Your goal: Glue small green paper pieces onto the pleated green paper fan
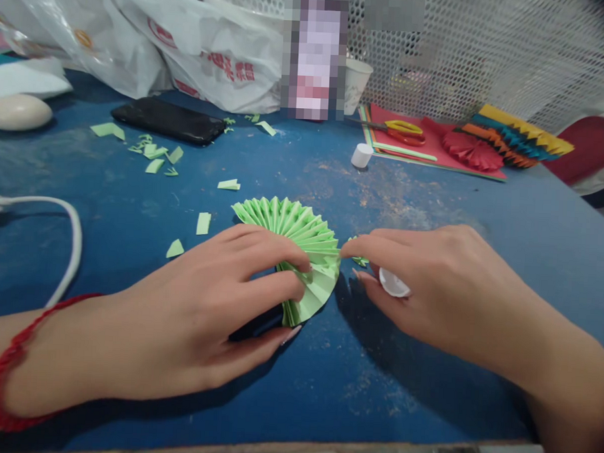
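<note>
A light green pleated paper fan (302, 233) lies spread on the blue table, its folds opened into a rounded shape. My left hand (213, 296) holds it from the left, fingertips pressed on its middle and thumb by its lower edge. Just right of the fan, my right hand (430, 279) is closed around what looks like a white glue stick (393, 282); only one round end shows. The right index fingertip meets the fan's right edge. Small green scraps (360, 261) lie beside that finger. A white cap (362, 156) stands farther back.
Green paper offcuts (155, 152) are scattered at the left, near a black phone (169, 120). A white cable (74, 243) curves at far left. Scissors (405, 129) and folded paper (473, 152) rest on coloured sheets (449, 167). Plastic bags (214, 62) and a paper cup (357, 85) line the back.
</note>
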A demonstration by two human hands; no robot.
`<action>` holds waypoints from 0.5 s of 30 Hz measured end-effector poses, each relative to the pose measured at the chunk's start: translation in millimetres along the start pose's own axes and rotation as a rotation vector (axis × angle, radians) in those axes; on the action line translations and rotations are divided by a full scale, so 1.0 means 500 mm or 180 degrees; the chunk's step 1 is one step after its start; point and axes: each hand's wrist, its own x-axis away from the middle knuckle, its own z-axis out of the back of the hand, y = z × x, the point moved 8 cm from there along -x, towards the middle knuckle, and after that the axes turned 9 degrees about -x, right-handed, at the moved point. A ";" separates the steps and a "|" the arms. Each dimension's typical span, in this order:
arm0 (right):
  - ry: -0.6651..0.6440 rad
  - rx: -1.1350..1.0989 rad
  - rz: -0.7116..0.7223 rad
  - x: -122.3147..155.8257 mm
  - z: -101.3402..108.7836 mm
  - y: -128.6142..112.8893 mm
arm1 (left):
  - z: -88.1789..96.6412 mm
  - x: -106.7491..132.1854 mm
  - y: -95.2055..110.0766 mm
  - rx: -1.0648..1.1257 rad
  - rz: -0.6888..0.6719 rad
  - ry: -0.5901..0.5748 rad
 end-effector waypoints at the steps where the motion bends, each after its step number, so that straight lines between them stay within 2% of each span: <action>1: 0.0071 0.0017 -0.0044 0.001 0.005 0.005 | -0.001 0.000 -0.001 -0.0017 0.0013 -0.0005; 6: 0.0343 0.0128 -0.0350 0.008 0.025 0.031 | 0.001 -0.001 -0.002 -0.0029 0.0052 0.0022; 15: 0.0001 0.0256 -0.0651 0.002 0.003 0.045 | -0.002 -0.003 -0.011 -0.0048 0.0102 0.0044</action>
